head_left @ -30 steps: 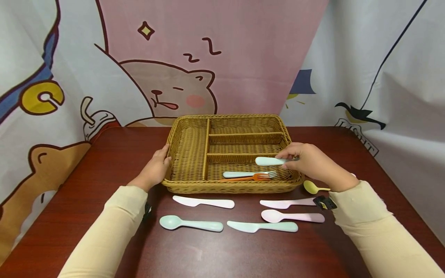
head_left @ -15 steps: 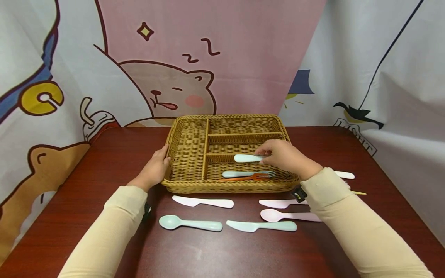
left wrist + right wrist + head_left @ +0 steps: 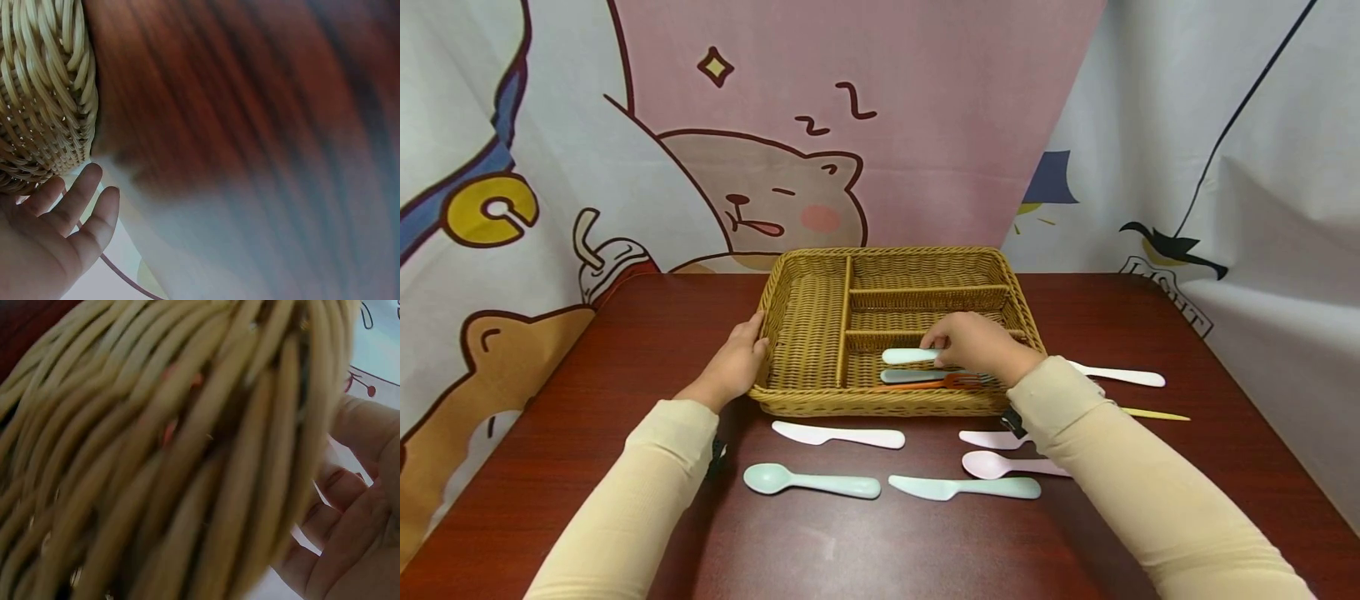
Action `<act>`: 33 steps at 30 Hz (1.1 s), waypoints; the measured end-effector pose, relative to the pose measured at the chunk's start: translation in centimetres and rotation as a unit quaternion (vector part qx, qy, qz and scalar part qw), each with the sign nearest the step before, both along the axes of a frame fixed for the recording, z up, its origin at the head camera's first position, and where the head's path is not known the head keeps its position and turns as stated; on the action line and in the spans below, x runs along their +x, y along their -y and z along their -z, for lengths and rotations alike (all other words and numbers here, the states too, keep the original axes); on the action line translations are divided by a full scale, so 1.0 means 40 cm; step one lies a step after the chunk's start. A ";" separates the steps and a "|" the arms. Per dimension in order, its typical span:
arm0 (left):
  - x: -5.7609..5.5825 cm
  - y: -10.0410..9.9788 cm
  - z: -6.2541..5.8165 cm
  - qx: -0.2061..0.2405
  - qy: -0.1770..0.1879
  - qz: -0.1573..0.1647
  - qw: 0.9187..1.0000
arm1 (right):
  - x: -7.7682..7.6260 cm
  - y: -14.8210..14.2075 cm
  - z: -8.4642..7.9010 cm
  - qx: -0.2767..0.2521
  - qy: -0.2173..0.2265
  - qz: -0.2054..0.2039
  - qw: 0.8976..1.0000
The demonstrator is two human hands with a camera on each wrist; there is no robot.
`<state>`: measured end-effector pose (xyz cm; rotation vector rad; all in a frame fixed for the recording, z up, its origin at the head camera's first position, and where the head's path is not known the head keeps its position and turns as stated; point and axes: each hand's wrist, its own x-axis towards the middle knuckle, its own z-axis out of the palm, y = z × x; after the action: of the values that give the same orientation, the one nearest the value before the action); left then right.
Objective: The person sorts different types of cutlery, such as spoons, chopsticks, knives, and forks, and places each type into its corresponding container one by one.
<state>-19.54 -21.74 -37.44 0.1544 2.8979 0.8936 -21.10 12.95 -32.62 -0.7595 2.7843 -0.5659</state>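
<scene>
A brown wicker basket with several compartments stands mid-table in the head view. My right hand is over its front right compartment and pinches a pale mint piece of cutlery. Its rounded handle points left; the other end is hidden by the hand. Just in front, a pale blue-green fork and an orange fork lie in the same compartment. My left hand rests against the basket's left side, its fingers fairly straight in the left wrist view. Wicker covers much of the right wrist view.
Before the basket lie a white knife, a mint spoon, a mint knife, a pink knife and a pink spoon. A white handle and a yellow handle show on the right. A printed cloth hangs behind.
My right hand has moved left across the basket with the mint cutlery, then down and nearer to the two forks. The left hand has stayed at the basket's side.
</scene>
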 end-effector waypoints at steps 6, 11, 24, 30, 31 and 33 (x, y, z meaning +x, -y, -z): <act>-0.001 0.001 -0.002 0.000 -0.001 0.004 1.000 | 0.007 0.021 0.008 0.015 -0.010 -0.013 1.000; -0.001 0.001 -0.004 0.002 0.005 0.002 1.000 | 0.009 0.036 0.014 0.038 -0.009 -0.015 0.999; -0.003 0.001 -0.004 -0.002 -0.001 0.005 1.000 | 0.012 0.056 0.030 0.092 -0.016 -0.005 0.996; -0.002 0.002 -0.001 0.002 0.005 0.004 1.000 | 0.013 0.059 0.038 0.096 -0.016 -0.008 0.995; -0.002 0.002 0.000 0.004 0.006 0.003 1.000 | 0.013 0.059 0.039 0.096 -0.015 -0.008 0.995; -0.001 0.002 0.000 0.005 0.009 0.002 1.000 | 0.014 0.059 0.041 0.096 -0.014 -0.006 0.995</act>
<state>-19.59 -21.82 -37.44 0.1514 2.8768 0.9040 -20.53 10.61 -34.28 -0.7465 2.8058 -0.2818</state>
